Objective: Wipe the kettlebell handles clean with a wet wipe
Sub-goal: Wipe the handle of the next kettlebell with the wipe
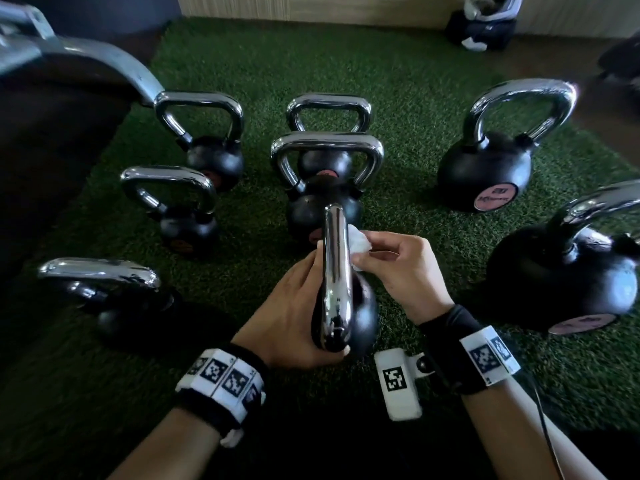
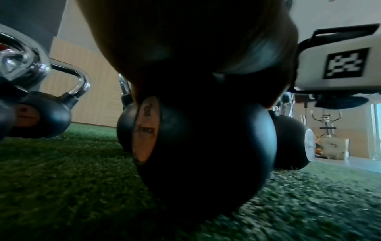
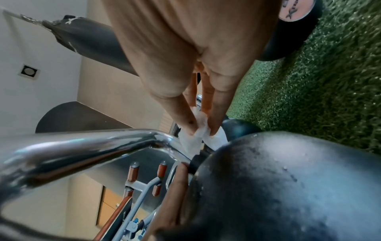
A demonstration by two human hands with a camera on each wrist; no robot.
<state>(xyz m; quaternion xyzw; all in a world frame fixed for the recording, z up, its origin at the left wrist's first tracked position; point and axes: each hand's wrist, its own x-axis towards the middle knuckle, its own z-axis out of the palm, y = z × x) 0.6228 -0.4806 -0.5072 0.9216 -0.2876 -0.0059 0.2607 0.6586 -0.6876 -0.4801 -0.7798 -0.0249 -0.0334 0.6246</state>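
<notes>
In the head view the kettlebell (image 1: 363, 320) in front of me is black with a chrome handle (image 1: 334, 271) that I see end-on. My left hand (image 1: 304, 306) grips it from the left, fingers behind the handle and thumb low on the ball. My right hand (image 1: 367, 252) pinches a crumpled white wet wipe (image 1: 358, 242) against the handle's right side. The right wrist view shows my fingertips (image 3: 190, 128) pinching the wipe (image 3: 195, 138) where the handle (image 3: 82, 146) meets the ball (image 3: 288, 187). In the left wrist view the ball (image 2: 216, 146) and its pink label (image 2: 146, 128) fill the middle.
Several other chrome-handled kettlebells stand on the green turf (image 1: 398, 81): one just behind (image 1: 322, 202), others at the left (image 1: 183, 223), near left (image 1: 114, 306) and right (image 1: 485, 171), (image 1: 568, 275). A dark padded machine (image 1: 52, 109) crowds the left. A bag (image 1: 485, 26) sits far back.
</notes>
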